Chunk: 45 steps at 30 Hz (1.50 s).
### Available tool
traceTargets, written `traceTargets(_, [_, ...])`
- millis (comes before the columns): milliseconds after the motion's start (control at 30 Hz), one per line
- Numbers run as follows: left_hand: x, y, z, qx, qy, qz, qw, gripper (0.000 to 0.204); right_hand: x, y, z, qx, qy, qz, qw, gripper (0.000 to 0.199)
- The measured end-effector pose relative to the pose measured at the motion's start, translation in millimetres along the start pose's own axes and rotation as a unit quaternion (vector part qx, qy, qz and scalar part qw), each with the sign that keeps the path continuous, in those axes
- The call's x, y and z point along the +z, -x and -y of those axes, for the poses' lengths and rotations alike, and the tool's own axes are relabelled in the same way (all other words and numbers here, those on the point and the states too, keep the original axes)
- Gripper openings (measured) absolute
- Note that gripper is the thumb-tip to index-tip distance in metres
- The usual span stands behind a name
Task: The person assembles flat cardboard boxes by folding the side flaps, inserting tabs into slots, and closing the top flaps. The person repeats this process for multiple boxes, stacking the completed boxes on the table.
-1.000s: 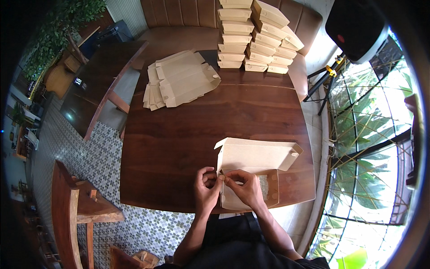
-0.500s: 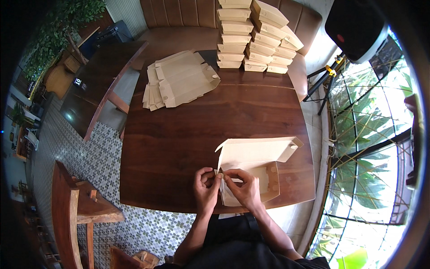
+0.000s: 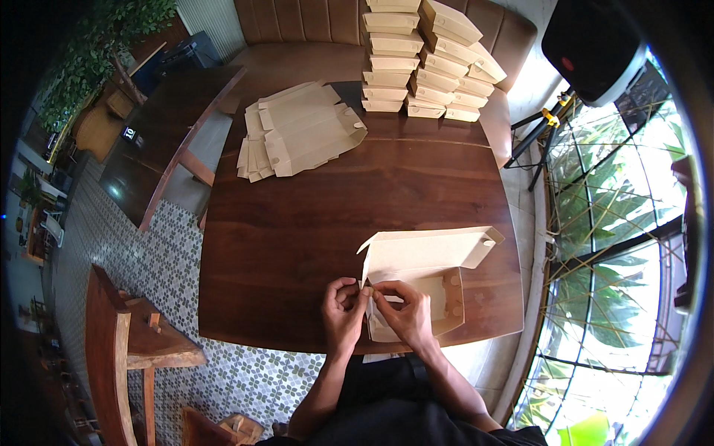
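Note:
A brown cardboard box [image 3: 418, 253] stands near the table's front edge, its lid raised and its right side wall upright. At its left side, my left hand [image 3: 344, 308] pinches the cardboard near the far left corner, thumb against the fingers. My right hand [image 3: 404, 308] reaches over the box's left part and pinches the same spot from the inside. The fingertips of both hands nearly meet there and hide the flap between them. Part of the box's floor and front wall lies behind my right hand.
Flat cardboard blanks [image 3: 309, 134] lie in a loose pile at the table's far left. Tall stacks of folded boxes [image 3: 390, 67] stand at the far right. A brown bench [image 3: 297, 59] runs behind the wooden table [image 3: 297, 230]. Windows line the right side.
Both hands keep their pinch at the box's left corner, with only a very slight shift of the fingers. The box stays where it was.

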State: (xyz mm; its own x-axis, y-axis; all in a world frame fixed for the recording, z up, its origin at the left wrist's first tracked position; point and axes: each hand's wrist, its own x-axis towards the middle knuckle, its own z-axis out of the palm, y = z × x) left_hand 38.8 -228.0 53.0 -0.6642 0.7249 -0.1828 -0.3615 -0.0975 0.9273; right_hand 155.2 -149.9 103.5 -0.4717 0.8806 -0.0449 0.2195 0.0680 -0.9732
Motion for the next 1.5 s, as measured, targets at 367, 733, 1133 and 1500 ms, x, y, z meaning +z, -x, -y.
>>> traceTargets(367, [1,0,1,-0.003,0.002,-0.010,1.000,0.030,-4,0,-5,-0.007,-0.007,0.038,0.999,0.018])
traceTargets(733, [2,-1,-3,-0.010,-0.018,-0.020,1.000,0.028,-12,-2,-10,0.022,-0.010,0.069,0.997,0.022])
traceTargets(1133, [-4,1,-9,-0.052,-0.008,0.002,0.999,0.020,-8,-3,-29,0.083,-0.115,0.091,0.986,0.026])
traceTargets(1500, [-17,0,-8,-0.042,-0.123,0.070,0.989,0.030,-12,-8,-31,0.130,-0.075,0.100,0.984,0.027])
